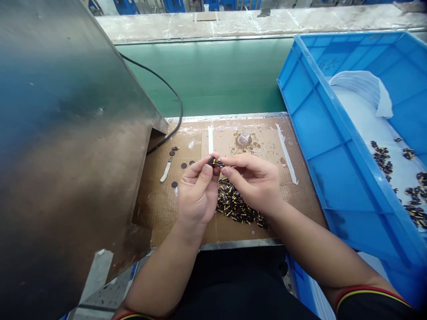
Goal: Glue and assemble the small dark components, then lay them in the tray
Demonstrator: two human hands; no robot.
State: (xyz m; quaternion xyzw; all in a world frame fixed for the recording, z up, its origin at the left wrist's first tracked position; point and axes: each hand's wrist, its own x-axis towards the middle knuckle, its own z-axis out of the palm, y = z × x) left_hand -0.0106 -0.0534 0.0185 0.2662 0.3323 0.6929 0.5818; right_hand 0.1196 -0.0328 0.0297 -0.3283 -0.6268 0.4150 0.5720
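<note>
Over the cardboard-covered bench (187, 213), both hands meet at one small black-and-yellow part (215, 162). My left hand (198, 193) pinches its dark, rounded end between thumb and fingers. From the other side, my right hand (255, 180) is closed with thumb and forefinger on its thin end; the fingertips partly hide it. Below the hands lies a pile of similar small black-and-yellow parts (238, 206), partly covered by my right hand. Left of my left hand are several loose black discs (174, 184) and a slim tool with a white-wrapped handle (165, 173).
A large metal housing (73, 133) rises on the left, with a black cable (167, 84) curving from behind it. A blue crate (320, 129) on the right holds white sheeting and clusters of dark parts. A small clear cup (244, 138) sits behind my hands, before a green surface (227, 80).
</note>
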